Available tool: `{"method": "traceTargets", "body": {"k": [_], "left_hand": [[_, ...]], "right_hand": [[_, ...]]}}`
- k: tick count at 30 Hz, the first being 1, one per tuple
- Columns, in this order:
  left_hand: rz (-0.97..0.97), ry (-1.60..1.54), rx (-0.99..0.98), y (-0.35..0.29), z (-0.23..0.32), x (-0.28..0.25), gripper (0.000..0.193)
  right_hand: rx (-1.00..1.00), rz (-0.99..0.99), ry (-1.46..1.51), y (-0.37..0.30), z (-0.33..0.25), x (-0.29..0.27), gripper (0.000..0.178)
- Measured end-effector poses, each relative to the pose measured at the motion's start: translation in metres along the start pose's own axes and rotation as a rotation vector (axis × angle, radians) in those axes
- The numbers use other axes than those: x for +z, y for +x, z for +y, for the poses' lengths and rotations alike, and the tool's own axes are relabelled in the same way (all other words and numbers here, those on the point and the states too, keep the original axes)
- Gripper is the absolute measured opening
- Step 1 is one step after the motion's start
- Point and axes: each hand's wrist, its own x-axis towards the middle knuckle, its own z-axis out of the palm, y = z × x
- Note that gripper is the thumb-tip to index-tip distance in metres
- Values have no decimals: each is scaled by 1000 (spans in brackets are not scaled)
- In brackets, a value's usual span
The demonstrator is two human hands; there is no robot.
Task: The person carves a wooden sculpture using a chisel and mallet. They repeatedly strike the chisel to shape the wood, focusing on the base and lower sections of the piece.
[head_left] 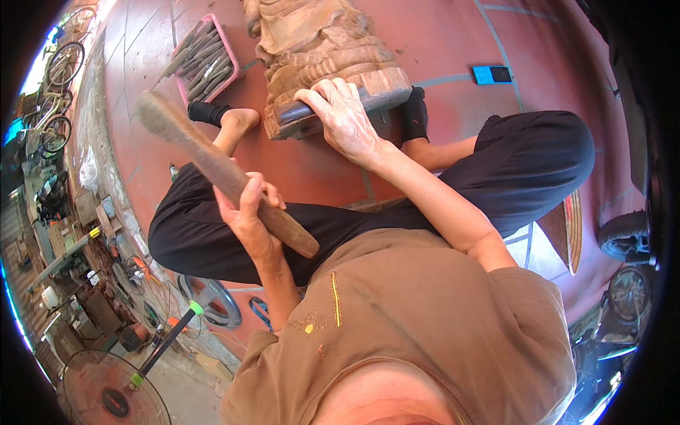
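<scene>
My left hand (pixel 249 212) is wrapped round a long wooden club (pixel 205 152), its thick end raised to the upper left and its narrower end over my lap. A carved wooden statue (pixel 322 53) lies on the floor between my feet, its flat base end toward me. My right hand (pixel 346 120) is closed over the edge of that base, with the thumb out to the left. Beside the thumb shows a dark, smooth, rounded piece (pixel 294 111); whether it belongs to the base or is separate I cannot tell. The palm hides part of the edge.
A pink tray (pixel 232 53) beside the statue holds several chisel-like tools (pixel 202 60). A blue phone (pixel 491 75) lies on the red tiles at right. Behind my left side are a standing fan (pixel 113 389) and clutter along the wall. Wheels (pixel 625 234) stand at far right.
</scene>
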Motion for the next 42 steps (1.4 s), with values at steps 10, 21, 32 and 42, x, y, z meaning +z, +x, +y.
{"method": "traceTargets", "body": {"k": [10, 21, 32, 42], "left_hand": [[-20, -13, -36, -4, 2, 10, 59], [-42, 79, -15, -10, 5, 24, 55], [-121, 111, -113, -9, 6, 25, 49], [-230, 453, -97, -6, -2, 23, 41]], "right_hand": [[6, 6, 40, 1, -2, 3, 43], [24, 24, 61, 1, 4, 5, 49], [23, 20, 65, 1, 1, 3, 42], [45, 0, 103, 2, -1, -2, 42]]}}
